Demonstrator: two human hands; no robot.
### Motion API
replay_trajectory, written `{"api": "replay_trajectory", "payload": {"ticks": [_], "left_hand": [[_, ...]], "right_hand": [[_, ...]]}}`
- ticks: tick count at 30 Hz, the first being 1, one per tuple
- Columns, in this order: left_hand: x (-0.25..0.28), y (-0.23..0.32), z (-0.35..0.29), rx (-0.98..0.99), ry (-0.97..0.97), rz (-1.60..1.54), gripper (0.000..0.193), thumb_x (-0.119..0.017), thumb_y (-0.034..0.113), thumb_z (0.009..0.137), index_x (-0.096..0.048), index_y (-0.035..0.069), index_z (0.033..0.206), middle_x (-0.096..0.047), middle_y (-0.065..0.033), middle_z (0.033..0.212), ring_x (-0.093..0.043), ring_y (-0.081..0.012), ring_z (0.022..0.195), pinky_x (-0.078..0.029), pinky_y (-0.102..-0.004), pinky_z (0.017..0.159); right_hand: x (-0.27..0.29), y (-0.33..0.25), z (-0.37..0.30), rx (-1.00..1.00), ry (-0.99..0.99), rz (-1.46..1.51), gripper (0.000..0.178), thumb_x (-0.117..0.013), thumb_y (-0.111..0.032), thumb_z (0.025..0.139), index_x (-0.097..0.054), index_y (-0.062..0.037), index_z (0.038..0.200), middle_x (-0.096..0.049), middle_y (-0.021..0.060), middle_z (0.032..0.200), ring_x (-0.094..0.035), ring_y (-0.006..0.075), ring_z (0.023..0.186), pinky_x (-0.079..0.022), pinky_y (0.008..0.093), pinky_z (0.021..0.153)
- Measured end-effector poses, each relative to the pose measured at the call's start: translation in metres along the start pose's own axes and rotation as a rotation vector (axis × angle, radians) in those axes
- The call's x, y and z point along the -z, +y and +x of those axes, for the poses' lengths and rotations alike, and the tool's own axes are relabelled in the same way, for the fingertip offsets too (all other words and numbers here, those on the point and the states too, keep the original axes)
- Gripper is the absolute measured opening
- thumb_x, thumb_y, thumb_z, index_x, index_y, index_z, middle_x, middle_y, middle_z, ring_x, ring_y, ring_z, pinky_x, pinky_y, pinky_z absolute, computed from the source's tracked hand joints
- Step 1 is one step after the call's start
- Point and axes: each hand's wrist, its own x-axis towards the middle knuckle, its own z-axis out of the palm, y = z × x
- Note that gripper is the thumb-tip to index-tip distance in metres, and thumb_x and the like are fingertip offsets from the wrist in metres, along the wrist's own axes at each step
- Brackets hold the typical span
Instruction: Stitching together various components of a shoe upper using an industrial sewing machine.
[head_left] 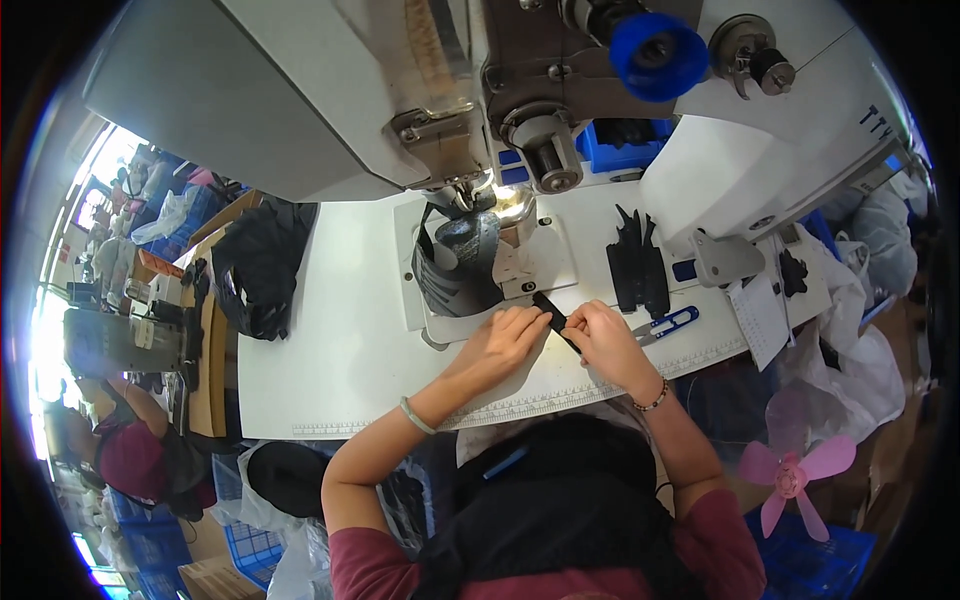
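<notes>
A narrow black strip [552,312] slants over the white sewing table, held between my two hands. My left hand [505,340] has its fingers bent together at the strip's left side, fingertips pinching it. With thumb and fingers closed, my right hand [608,348] grips the strip from the right, lower down. Just beyond my left hand, a curved grey piece with black edging, like a shoe upper [455,270], stands under the sewing machine's needle area [465,195]. It is apart from the strip, and its far side is partly hidden by the machine.
Several black strips [638,265] lie right of the machine bed, with blue-handled thread snips [672,322] near them. A ruler [520,405] runs along the table's front edge. Black fabric [262,265] is heaped at left. A pink fan [790,475] stands low right; another person [135,455] sits far left.
</notes>
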Motion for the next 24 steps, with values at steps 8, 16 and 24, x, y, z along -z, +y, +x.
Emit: {"api": "replay_trajectory", "payload": {"ticks": [8,16,24], "left_hand": [[0.028,0.012,0.009,-0.024,0.159,-0.111,0.041,-0.062,0.006,0.076,-0.055,0.001,0.116,-0.055,-0.0102,0.112,-0.056,-0.0245,0.094,-0.047,-0.0328,0.079],[0.051,0.052,0.019,0.319,0.425,-0.667,0.031,-0.064,-0.005,0.077,-0.061,0.002,0.107,-0.061,-0.0117,0.096,-0.059,-0.0185,0.076,-0.047,-0.0266,0.066],[0.052,0.066,0.028,0.543,0.532,-0.976,0.025,-0.060,-0.006,0.080,-0.063,0.001,0.103,-0.062,-0.0059,0.087,-0.057,-0.0093,0.073,-0.047,-0.0217,0.065]], "right_hand": [[0.028,-0.043,-0.007,-0.202,-0.241,0.572,0.010,-0.064,-0.007,0.082,-0.059,0.0017,0.084,-0.057,0.0035,0.067,-0.055,0.0070,0.054,-0.043,0.0195,0.042],[0.031,-0.062,-0.023,0.020,-0.178,0.838,0.011,-0.063,-0.005,0.084,-0.055,-0.0036,0.092,-0.055,-0.0021,0.074,-0.054,0.0028,0.060,-0.041,0.0156,0.049],[0.019,-0.062,-0.017,0.241,0.066,0.693,0.009,-0.062,0.000,0.083,-0.055,-0.0004,0.088,-0.055,0.0016,0.085,-0.057,0.0054,0.071,-0.047,0.0183,0.060]]}}
